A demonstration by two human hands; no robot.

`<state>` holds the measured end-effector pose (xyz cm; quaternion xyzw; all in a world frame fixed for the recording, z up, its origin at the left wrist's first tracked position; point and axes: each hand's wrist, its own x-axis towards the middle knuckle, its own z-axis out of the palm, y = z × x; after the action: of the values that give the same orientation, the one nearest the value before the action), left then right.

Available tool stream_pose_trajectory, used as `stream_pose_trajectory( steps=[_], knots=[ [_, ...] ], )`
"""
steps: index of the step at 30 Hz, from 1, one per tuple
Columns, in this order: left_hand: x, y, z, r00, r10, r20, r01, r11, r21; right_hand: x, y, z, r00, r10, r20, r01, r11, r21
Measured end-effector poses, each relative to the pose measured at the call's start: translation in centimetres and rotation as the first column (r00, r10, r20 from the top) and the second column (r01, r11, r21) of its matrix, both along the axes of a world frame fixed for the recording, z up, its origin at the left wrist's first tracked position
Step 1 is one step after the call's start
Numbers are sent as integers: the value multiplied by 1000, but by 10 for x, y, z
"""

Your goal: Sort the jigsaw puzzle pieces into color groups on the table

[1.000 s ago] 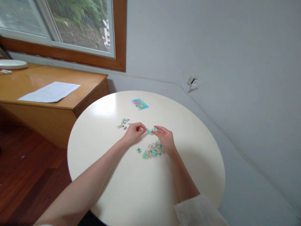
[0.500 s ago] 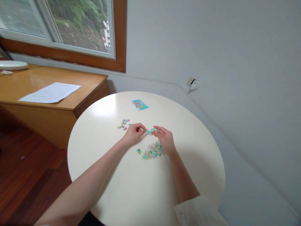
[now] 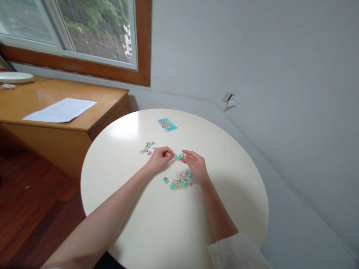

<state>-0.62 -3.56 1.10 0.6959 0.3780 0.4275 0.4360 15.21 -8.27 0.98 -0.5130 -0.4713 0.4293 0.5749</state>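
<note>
Both of my hands meet over the middle of a round cream table (image 3: 174, 224). My left hand (image 3: 159, 158) pinches a small turquoise puzzle piece (image 3: 177, 157) at its fingertips. My right hand (image 3: 196, 165) pinches a second turquoise piece (image 3: 183, 154), and the two pieces touch edge to edge just above the tabletop. A heap of loose puzzle pieces (image 3: 181, 180) lies directly below my right hand. A smaller scatter of pieces (image 3: 147, 147) lies to the left of my left hand.
A small colourful picture card (image 3: 166, 124) lies at the far side of the table. A wooden desk (image 3: 56, 119) with a white sheet of paper (image 3: 60, 110) and a white plate (image 3: 14, 77) stands at the left under a window. Grey walls close in on the right.
My hands have stayed in place, with the two pieces brought a touch closer together. Nothing else has moved.
</note>
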Motion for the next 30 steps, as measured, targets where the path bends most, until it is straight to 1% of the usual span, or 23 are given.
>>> stream_pose_trajectory(
  steps=[8, 13, 18, 24, 30],
  knots=[
    [1, 0, -1, 1000, -7, 15, 8, 1000, -19, 1, 0, -1, 998, 39, 54, -40, 999, 12],
    [1, -1, -1, 1000, -7, 1, 7, 999, -35, 1, 0, -2, 997, 47, 54, -48, 999, 23],
    [1, 1, -2, 1000, -18, 6, 18, 999, -43, 1, 1, -4, 997, 41, 67, -43, 999, 30],
    [1, 0, -1, 1000, -25, 2, 25, 998, -53, 2, 2, -7, 994, 37, 105, -41, 999, 35],
    [2, 0, -2, 999, -32, -7, 32, 999, -36, 2, 3, -8, 994, 25, 105, -27, 999, 24]
  ],
)
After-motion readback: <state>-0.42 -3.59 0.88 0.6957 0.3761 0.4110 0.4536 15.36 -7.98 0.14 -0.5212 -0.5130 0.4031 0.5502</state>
